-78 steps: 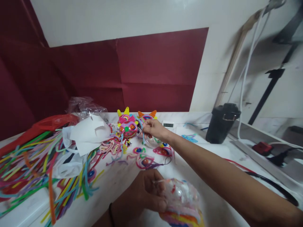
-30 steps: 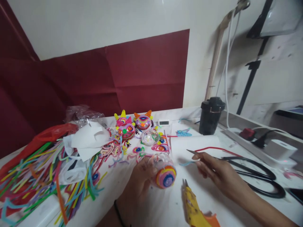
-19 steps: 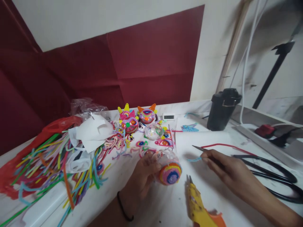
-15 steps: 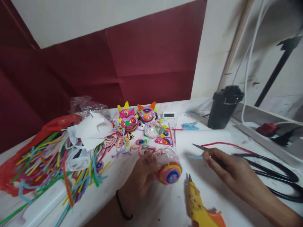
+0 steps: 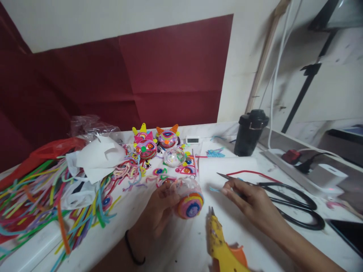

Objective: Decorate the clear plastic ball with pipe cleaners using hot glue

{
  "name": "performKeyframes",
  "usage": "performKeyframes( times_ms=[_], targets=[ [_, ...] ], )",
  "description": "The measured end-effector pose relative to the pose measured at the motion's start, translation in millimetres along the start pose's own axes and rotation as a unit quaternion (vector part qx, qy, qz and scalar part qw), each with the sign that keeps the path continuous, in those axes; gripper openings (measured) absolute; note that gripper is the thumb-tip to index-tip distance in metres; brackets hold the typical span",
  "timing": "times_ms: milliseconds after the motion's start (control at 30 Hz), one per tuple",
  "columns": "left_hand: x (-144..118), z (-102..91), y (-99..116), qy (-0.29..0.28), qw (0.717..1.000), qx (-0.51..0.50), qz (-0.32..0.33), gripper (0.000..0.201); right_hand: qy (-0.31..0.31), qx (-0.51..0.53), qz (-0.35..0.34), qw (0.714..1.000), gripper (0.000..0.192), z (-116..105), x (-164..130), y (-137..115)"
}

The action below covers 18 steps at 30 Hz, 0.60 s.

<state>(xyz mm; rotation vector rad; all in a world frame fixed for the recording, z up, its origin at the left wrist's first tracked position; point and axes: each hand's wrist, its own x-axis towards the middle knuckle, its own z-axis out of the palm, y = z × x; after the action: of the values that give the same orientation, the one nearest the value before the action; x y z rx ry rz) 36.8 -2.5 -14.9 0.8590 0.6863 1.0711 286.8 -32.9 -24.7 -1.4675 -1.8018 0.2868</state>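
Filling the far side is a pale wall [image 5: 85, 19], its lower part covered from the left to the centre by a creased dark red sheet [image 5: 176, 75]. Below them spreads a white table [image 5: 159, 260], faintly marbled, with a low raised border at the far edge. At the far right a pipe [image 5: 265, 56] runs along the wall near a black stand [image 5: 304, 83]. A heap of coloured fuzzy stems [image 5: 36, 192] takes up the table's left. A white power strip [image 5: 306, 177] lies at the right, with a black lidded container [image 5: 251, 134] just left of it. The right hand [image 5: 249, 200] curls over the black-handled scissors [image 5: 292, 204]; whether it grips them I cannot tell. The left hand [image 5: 159, 204] has its fingers closed on a clear ball [image 5: 190, 200], near the centre, its ringed pattern facing near and right. A yellow glue gun [image 5: 222, 245] lies near it. Farther back sit decorated faces [image 5: 146, 148] and a small digital display [image 5: 193, 140]. A short blue stem [image 5: 214, 189] shows beside the right fingertips.
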Motion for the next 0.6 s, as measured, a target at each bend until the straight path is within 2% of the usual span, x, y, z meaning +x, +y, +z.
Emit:
performKeyframes(
  times_ms=[167, 433, 600],
  targets=[
    [0.6, -2.6, -1.4, 0.018, 1.000, 0.021, 0.004, 0.021, -0.027, 0.008, 0.001, 1.000, 0.028, 0.4, -1.7, -1.4],
    [0.7, -4.8, -6.1, 0.030, 0.999, 0.008, -0.008, 0.023, -0.050, 0.000, -0.066, 0.997, 0.020, 6.8, -2.0, -0.1],
    [-0.1, -0.6, -6.0, 0.034, 0.999, 0.004, -0.019, 0.027, -0.073, -0.017, -0.088, 0.993, 0.025, 6.6, -0.9, 3.4]
  ],
)
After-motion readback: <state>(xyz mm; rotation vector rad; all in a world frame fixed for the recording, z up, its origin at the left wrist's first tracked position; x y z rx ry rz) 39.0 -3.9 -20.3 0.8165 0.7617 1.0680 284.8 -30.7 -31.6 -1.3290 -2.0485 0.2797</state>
